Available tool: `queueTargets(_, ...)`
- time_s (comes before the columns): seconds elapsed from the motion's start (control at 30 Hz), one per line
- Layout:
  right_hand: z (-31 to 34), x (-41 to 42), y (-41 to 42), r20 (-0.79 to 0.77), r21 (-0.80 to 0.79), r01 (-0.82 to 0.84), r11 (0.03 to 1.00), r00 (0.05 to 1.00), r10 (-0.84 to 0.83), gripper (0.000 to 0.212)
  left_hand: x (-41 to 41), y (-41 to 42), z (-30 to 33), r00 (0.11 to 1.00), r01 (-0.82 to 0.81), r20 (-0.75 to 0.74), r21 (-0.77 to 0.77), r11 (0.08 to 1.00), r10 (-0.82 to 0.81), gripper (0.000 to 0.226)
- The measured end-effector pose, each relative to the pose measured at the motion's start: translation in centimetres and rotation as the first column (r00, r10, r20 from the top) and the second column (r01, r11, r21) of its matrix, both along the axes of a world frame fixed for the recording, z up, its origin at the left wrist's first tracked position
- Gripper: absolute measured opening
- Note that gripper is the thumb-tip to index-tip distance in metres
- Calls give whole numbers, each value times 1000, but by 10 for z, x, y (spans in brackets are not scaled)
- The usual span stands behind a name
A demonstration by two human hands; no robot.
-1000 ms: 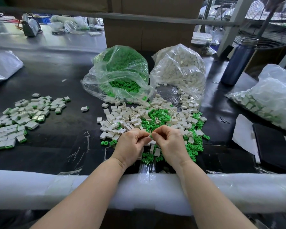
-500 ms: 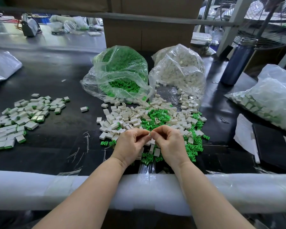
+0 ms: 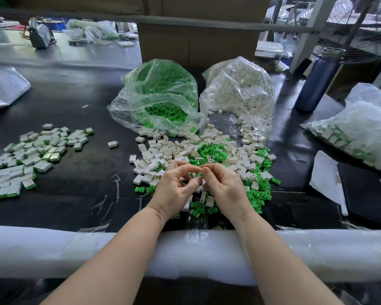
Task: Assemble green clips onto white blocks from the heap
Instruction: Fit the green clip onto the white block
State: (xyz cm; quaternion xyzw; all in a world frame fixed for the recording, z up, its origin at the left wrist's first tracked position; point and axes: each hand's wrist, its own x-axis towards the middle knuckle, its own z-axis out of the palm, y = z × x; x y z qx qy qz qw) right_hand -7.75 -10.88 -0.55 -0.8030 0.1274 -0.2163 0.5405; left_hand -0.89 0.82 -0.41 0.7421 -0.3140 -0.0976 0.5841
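Note:
A heap of white blocks [image 3: 163, 154] mixed with green clips [image 3: 213, 151] lies on the black table just beyond my hands. My left hand [image 3: 174, 188] and my right hand [image 3: 226, 187] meet fingertip to fingertip above the heap's near edge. My right hand pinches a green clip [image 3: 200, 174], of which only a sliver shows. My left thumb and forefinger curl toward the same spot and pinch a small white block that the fingers almost entirely hide. Finished blocks with green edges [image 3: 31, 155] lie spread out at the left.
An open bag of green clips [image 3: 158, 93] and a bag of white blocks [image 3: 240, 89] lie behind the heap. At the right are a bag of finished pieces [image 3: 361, 128], a blue bottle [image 3: 317, 82], and a black notebook [image 3: 365, 194] on paper. A padded white rail [image 3: 53, 249] lines the near edge.
Both hands stay at the same spot over the heap. My left fingers have spread slightly, leaving a gap between thumb and forefinger, while the fingertips still meet at the clip.

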Motion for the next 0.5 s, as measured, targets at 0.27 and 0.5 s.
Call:
queueTargets(0.27, 0, -2, -3, 20, 150, -105, 983, 994, 104, 10, 1, 0, -2, 996, 77, 47, 31, 997, -79, 16)
queueTargets(0.5, -2, -3, -4, 6, 136, -111, 985, 994, 111, 10, 2, 1, -4, 994, 91, 49, 44, 995, -93, 19)
